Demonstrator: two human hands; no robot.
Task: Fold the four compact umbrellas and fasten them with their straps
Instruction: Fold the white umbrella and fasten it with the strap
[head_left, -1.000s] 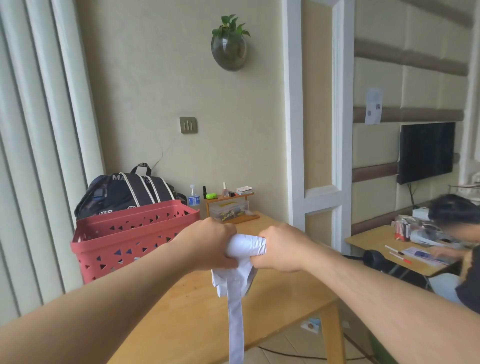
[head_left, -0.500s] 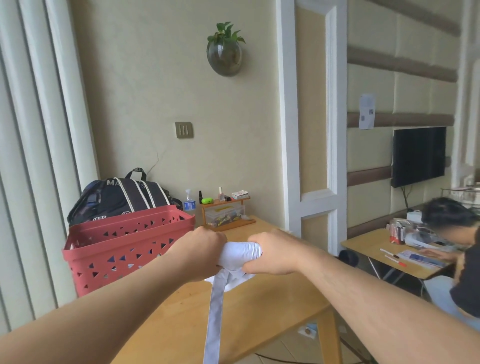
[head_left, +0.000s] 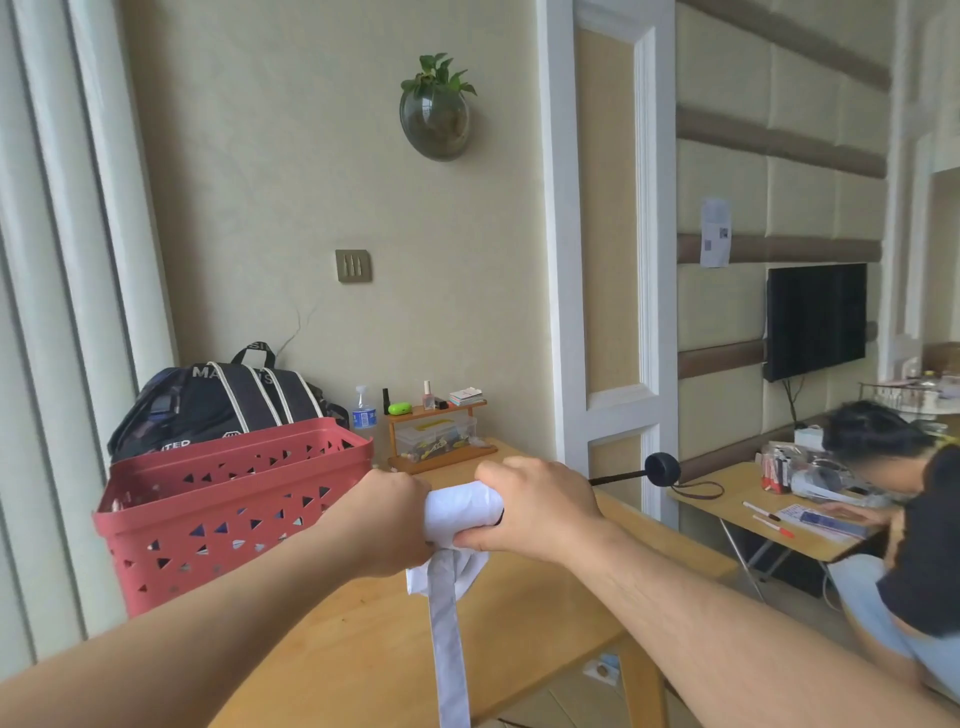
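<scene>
Umbrella (head_left: 464, 512) — between both gripping hands

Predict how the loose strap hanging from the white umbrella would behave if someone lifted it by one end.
The strap hangs straight and limp below both hands, so it is probably floppy. It looks thin and flat, so likely light and apt to swing.

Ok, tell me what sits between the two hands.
Head view: a short stretch of rolled white umbrella between left hand and right hand; its strap hangs below.
</scene>
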